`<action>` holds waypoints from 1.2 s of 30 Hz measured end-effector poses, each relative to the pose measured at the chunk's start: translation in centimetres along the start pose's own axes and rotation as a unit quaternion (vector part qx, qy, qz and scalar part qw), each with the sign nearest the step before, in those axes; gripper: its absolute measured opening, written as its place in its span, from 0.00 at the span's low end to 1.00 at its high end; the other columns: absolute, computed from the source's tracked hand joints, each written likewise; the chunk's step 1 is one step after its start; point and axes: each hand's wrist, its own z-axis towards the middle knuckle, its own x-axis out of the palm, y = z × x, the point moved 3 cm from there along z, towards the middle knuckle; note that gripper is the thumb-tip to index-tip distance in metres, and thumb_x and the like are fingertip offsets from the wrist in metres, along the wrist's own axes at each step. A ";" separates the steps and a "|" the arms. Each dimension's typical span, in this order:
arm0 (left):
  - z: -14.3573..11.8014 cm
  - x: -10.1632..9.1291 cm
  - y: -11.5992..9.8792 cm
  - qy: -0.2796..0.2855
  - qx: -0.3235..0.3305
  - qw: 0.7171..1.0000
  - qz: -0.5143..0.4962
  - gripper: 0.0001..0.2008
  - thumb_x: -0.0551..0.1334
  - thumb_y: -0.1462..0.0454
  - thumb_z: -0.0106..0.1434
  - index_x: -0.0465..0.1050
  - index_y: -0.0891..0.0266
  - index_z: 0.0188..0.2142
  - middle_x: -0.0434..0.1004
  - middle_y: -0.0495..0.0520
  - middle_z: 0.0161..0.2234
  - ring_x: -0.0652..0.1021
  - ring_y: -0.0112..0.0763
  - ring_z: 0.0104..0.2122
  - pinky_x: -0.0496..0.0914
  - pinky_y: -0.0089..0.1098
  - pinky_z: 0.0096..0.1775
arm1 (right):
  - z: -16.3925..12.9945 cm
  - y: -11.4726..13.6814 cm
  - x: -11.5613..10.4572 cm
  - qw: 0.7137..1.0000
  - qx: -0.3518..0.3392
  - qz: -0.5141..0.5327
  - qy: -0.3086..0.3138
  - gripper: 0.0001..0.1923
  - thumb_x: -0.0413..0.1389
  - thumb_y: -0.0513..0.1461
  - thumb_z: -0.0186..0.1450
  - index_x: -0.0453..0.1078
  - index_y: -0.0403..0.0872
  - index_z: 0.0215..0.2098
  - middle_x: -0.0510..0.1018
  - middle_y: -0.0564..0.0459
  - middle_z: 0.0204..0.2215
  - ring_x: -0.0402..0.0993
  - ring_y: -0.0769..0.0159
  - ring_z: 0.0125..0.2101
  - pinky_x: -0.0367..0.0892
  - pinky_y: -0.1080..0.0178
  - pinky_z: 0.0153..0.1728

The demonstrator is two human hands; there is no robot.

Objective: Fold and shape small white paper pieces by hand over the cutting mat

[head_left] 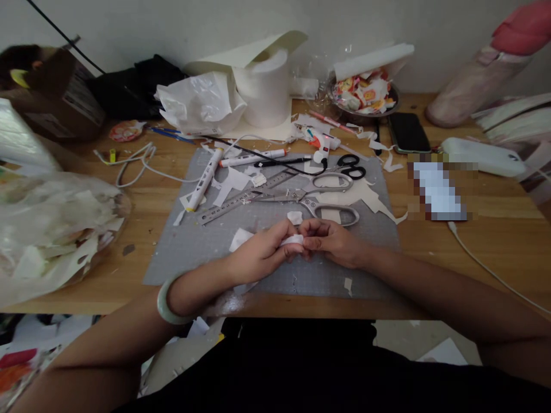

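Observation:
My left hand (262,252) and my right hand (331,241) meet over the grey cutting mat (193,252), and together they pinch a small white paper piece (295,240) between the fingertips. A pale green bangle (166,301) sits on my left wrist. Just beyond the hands lie large silver scissors (321,198), a metal ruler (241,201) and loose white paper scraps (239,236). A small white scrap (295,217) lies right in front of the fingers.
White markers (205,178), black-handled scissors (353,166) and a glue gun (321,143) lie at the mat's far edge. A paper roll (267,86), a bowl of scraps (365,94), a phone (408,132) and cables stand behind. A plastic bag of offcuts (47,229) fills the left.

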 end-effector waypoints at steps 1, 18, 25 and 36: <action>0.0 0.0 0.0 -0.003 -0.003 1.000 0.012 0.09 0.52 0.57 0.66 0.59 0.61 0.33 0.72 0.50 0.31 0.73 0.29 0.33 0.66 0.29 0.36 | 0.0 0.1 0.0 1.000 -0.010 -0.011 -0.005 0.16 0.64 0.45 0.54 0.64 0.44 0.27 0.70 0.61 0.19 0.66 0.77 0.21 0.61 0.70 0.24; 0.4 -0.3 -0.2 0.005 -0.035 0.998 0.042 0.10 0.48 0.58 0.64 0.61 0.62 0.34 0.67 0.50 0.32 0.68 0.31 0.32 0.65 0.33 0.39 | -1.5 0.7 0.3 0.921 -0.147 -0.332 -0.139 0.07 0.52 0.41 0.64 0.67 0.46 0.31 0.69 0.58 0.21 0.65 0.73 0.23 0.62 0.67 0.27; 0.3 -0.2 0.1 0.006 -0.050 0.998 0.039 0.10 0.48 0.59 0.65 0.61 0.62 0.34 0.67 0.50 0.32 0.69 0.31 0.34 0.64 0.33 0.39 | -1.6 1.4 0.5 0.868 -0.195 -0.427 -0.161 0.05 0.53 0.39 0.63 0.70 0.46 0.32 0.73 0.56 0.24 0.66 0.72 0.24 0.61 0.68 0.27; 0.4 -0.2 0.1 0.006 -0.039 0.999 0.036 0.09 0.49 0.59 0.64 0.60 0.62 0.34 0.66 0.49 0.30 0.68 0.31 0.32 0.64 0.33 0.37 | -1.6 0.9 0.1 0.870 -0.237 -0.387 -0.195 0.08 0.55 0.38 0.61 0.59 0.48 0.28 0.68 0.57 0.25 0.64 0.71 0.26 0.61 0.66 0.28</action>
